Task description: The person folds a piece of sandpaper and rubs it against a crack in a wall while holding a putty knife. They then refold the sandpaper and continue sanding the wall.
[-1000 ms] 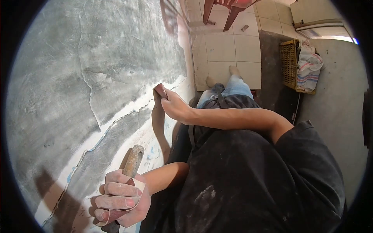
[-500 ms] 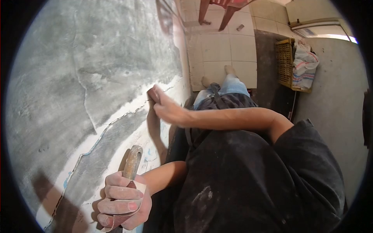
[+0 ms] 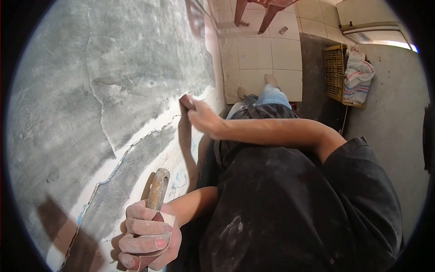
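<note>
My left hand [image 3: 147, 235] is closed around a worn wooden tool handle [image 3: 158, 188] and a bent sheet of reddish-brown sandpaper [image 3: 154, 259]. The handle's rounded end, with a slot in it, sticks up above my fingers; the tool's other end is hidden. Farther up, my right hand [image 3: 206, 119] pinches a small folded piece of brown sandpaper [image 3: 186, 102] against the wall. The wall [image 3: 59, 118] is grey and patchy, with a long crack [image 3: 130, 147] running diagonally below my right hand. White dust coats my left fingers.
A red plastic chair [image 3: 268, 18] stands on the tiled floor [image 3: 256, 52] at the top. To the right are a yellow crate [image 3: 334, 72] and a white striped sack [image 3: 358, 77] in it, beside a grey surface [image 3: 385, 122]. My feet show on the tiles.
My right hand has moved slightly down and left along the wall, then back up and right, with the sandpaper in it. My left hand keeps its grip, and the view has shifted slightly.
</note>
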Demonstrator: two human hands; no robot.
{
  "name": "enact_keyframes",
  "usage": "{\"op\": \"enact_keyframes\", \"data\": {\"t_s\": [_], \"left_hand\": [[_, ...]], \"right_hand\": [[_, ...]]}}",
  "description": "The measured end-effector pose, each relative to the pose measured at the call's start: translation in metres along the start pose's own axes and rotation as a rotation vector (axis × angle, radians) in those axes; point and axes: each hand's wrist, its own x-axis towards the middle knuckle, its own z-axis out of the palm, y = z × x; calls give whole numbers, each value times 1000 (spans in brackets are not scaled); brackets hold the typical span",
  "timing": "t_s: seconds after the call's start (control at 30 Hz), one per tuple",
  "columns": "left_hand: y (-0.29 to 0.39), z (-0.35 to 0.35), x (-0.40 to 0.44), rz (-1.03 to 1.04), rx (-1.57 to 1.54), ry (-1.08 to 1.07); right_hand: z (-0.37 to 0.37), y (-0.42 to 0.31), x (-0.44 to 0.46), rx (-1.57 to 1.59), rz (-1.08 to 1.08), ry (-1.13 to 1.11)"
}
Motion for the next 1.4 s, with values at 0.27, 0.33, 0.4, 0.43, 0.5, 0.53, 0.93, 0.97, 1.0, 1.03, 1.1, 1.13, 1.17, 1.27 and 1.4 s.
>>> {"op": "enact_keyframes", "data": {"t_s": [0.27,0.33,0.4,0.43,0.5,0.53,0.93,0.97,1.0,1.03,1.1,1.13,1.17,1.27,1.4], "left_hand": [[1,-4,-4,13,-27,108],[1,-2,0,16,14,89],[-2,-3,0,7,-2,81],[-2,-4,1,-6,-8,56],[2,-4,-1,-8,2,27],[0,-2,1,0,14,25],[5,-12,-3,-462,84,-43],[-2,14,-4,-560,404,282],[-20,27,-2,-602,620,270],[-37,41,0,-650,834,254],[-79,43,-8,-754,889,-118],[-97,54,-14,-860,832,-115],[-109,70,-15,-963,896,-211],[-139,109,-57,-880,596,-239],[-150,134,-64,-1091,288,22]], "right_hand": [[-4,-26,-11,25,90,-73],[-11,-36,1,82,208,-80],[9,-32,-14,64,68,33],[7,-30,-16,67,93,-11],[-4,-28,-15,85,95,-92],[-11,-24,-4,99,75,-124],[-66,-4,15,353,31,-77],[-75,-20,5,454,44,-101],[-83,-36,-6,550,54,-123],[-92,-48,-16,562,50,-135],[-104,-65,-39,575,45,-164],[-108,-66,-45,485,-17,-144],[-112,-63,-49,393,-78,-125],[-109,-60,-47,310,-264,60],[-125,-57,-49,39,-490,193]]}}
